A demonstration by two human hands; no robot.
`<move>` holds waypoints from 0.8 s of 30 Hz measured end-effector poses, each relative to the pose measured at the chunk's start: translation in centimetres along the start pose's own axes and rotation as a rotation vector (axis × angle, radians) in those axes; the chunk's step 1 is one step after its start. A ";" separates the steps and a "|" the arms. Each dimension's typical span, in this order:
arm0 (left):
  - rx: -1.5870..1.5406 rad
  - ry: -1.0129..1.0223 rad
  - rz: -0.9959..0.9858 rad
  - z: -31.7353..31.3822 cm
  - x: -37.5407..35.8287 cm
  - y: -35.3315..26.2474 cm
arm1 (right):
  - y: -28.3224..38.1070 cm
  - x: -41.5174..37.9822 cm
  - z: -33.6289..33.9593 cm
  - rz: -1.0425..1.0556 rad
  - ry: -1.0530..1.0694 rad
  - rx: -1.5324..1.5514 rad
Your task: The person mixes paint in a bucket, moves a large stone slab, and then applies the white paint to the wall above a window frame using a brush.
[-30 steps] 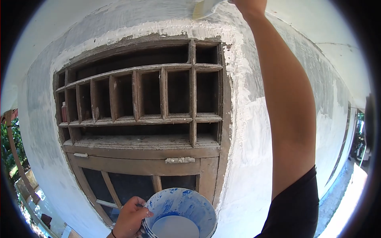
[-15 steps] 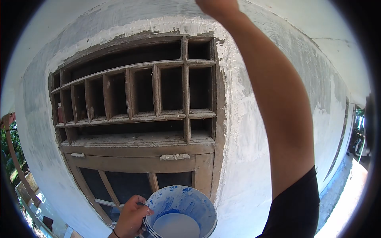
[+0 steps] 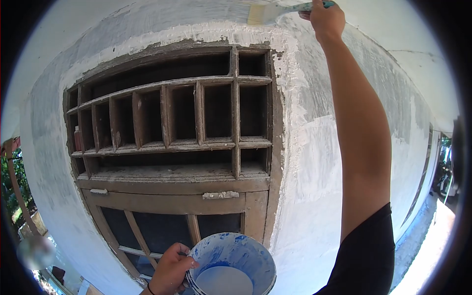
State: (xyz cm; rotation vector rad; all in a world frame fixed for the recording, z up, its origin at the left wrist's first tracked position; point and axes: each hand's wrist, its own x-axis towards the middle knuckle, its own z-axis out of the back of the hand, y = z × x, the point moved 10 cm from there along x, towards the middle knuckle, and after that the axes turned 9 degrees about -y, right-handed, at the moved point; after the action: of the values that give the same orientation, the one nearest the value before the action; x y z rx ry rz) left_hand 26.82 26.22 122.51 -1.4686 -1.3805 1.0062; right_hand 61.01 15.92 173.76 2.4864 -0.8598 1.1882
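My right hand [image 3: 328,20] is raised high, wrapped round the teal handle of a wide paintbrush [image 3: 265,14]. The brush's pale bristles point left and lie against the wall [image 3: 314,162] above the window's upper right corner. Low in the view, my left hand [image 3: 172,269] grips a paint bucket [image 3: 265,260] by its left rim. Blue smears coat the bucket's inside, and whitish paint [image 3: 223,281] lies in the bottom. Streaky white and grey paint covers the wall around the frame.
A weathered wooden window frame [image 3: 255,182] with dark openings fills the middle. Below it are dark panes [image 3: 162,231]. A small bottle [image 3: 77,138] stands in a left opening. Overhead is a pale ceiling [image 3: 393,24]; greenery [image 3: 14,187] shows at far left.
My right hand has moved right and slightly down, bringing the paintbrush into view at the top. The bucket and my left hand have shifted slightly right in the view.
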 end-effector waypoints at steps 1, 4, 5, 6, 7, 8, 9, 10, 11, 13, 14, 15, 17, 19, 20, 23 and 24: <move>0.029 0.018 0.000 -0.3 -0.1 -0.2 | 0.1 0.2 1.3 -0.025 -0.013 0.001; 0.144 0.056 0.024 -1.7 -0.4 -1.0 | -0.4 1.7 3.9 -0.094 -0.020 0.186; 0.233 0.071 0.036 -2.1 -0.6 -0.9 | 0.1 1.5 5.1 -0.098 -0.020 0.183; 0.241 0.076 0.041 -2.5 -0.5 -0.7 | 0.5 1.2 6.4 -0.100 -0.024 0.182; 0.219 0.097 0.033 -3.1 -0.3 -0.6 | 0.8 1.1 8.0 -0.100 -0.033 0.174; 0.195 0.118 0.027 -3.7 0.0 -0.5 | 0.9 0.8 8.9 -0.125 0.029 0.194; 0.203 0.122 0.036 -4.2 0.1 -0.2 | 1.0 0.2 9.8 -0.153 0.095 0.213; 0.204 0.139 0.022 -4.8 0.2 -0.1 | 1.6 -0.5 10.8 -0.140 0.162 0.230; 0.204 0.154 0.018 -5.2 0.4 0.2 | 2.2 -1.7 11.9 -0.137 0.233 0.242; 0.148 0.188 0.024 -5.7 0.9 1.3 | 3.5 -5.3 13.5 -0.217 0.441 0.252; 0.089 0.224 0.010 -6.3 1.0 1.6 | 3.7 -7.5 15.2 -0.252 0.444 0.210; 0.116 0.235 0.009 -6.8 0.8 1.6 | 5.0 -11.3 14.7 -0.316 0.654 0.340; 0.119 0.257 -0.021 -7.3 1.3 1.9 | 6.1 -17.8 15.0 -0.490 0.883 0.528; 0.113 0.253 -0.038 -7.4 1.4 2.4 | 5.6 -23.7 16.4 -0.618 0.965 0.543; 0.125 0.272 -0.079 -7.7 1.3 2.0 | 5.9 -26.4 17.1 -0.631 1.028 0.517; 0.152 0.274 -0.112 -7.8 1.0 2.1 | 7.5 -32.9 18.4 -0.500 1.264 0.317; 0.155 0.288 -0.168 -7.9 0.7 1.9 | 8.0 -35.0 18.7 -0.503 1.357 0.286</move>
State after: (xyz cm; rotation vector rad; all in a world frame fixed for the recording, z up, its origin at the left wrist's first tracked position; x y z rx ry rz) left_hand 34.97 26.38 123.15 -1.3020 -1.1688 0.7452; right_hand 50.57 15.07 134.68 1.2574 0.2954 2.2763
